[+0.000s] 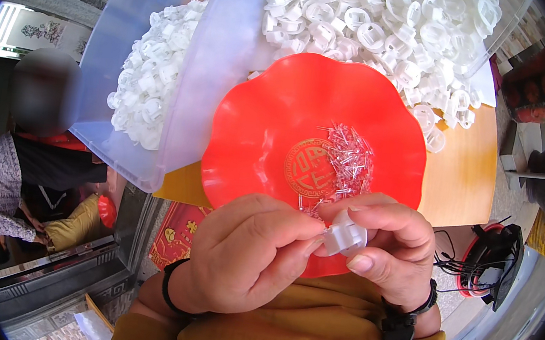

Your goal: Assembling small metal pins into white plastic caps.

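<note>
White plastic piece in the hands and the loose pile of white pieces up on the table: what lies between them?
In the head view, the red scalloped dish lies between the white plastic piece and the pile, with a small heap of clear LEDs in it.

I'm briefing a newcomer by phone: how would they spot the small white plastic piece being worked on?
Find the red scalloped plastic dish on the wooden table. At its near rim, the left hand and right hand meet around one small white plastic piece. It alone is held; the others lie heaped.

A small white plastic holder [345, 235] is sitting pinched between fingertips, just over the red dish's [256, 134] near rim.
</note>
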Available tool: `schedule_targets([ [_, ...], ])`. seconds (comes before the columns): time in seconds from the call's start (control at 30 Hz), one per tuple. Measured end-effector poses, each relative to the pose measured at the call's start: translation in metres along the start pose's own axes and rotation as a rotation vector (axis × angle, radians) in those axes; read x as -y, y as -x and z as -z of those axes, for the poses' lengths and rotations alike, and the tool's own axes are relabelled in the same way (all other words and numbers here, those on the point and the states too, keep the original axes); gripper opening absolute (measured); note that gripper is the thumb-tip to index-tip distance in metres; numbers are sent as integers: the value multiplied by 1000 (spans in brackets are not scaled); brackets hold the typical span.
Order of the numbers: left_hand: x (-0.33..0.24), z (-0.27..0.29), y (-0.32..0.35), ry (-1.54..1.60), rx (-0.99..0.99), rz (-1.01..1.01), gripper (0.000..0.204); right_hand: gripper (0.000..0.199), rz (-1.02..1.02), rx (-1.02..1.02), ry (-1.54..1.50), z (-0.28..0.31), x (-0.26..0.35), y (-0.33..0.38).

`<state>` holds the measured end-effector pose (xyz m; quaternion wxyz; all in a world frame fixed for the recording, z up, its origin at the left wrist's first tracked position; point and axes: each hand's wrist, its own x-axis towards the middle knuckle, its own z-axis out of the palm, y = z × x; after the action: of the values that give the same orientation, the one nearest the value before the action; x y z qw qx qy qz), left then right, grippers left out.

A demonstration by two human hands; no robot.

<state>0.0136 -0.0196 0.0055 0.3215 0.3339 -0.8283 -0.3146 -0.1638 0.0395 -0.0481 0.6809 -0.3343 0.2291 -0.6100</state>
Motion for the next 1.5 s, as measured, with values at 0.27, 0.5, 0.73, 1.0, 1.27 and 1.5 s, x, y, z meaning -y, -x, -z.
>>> schedule_targets([
  [0.27,0,-1,1,5,0,-4,13,40,-44,-1,-128,-4,-1,0],
  [0.5,3,0,1,231,-5,36,21,39,-121,19,-293,-8,-2,-1],
  [0.73,10,2,3,222,-16,21,21,38,-272,-87,-351,-10,2,-4],
  [1.0,5,-1,5,146,24,28,34,31,-273,-145,-349,-12,-1,-5],
  [1.27,8,-10,6,63,15,-85,35,30,-230,-155,-314,-10,-5,-9],
  [1.5,2,-15,4,42,77,-120,38,36,-258,-387,-120,-27,-3,-25],
])
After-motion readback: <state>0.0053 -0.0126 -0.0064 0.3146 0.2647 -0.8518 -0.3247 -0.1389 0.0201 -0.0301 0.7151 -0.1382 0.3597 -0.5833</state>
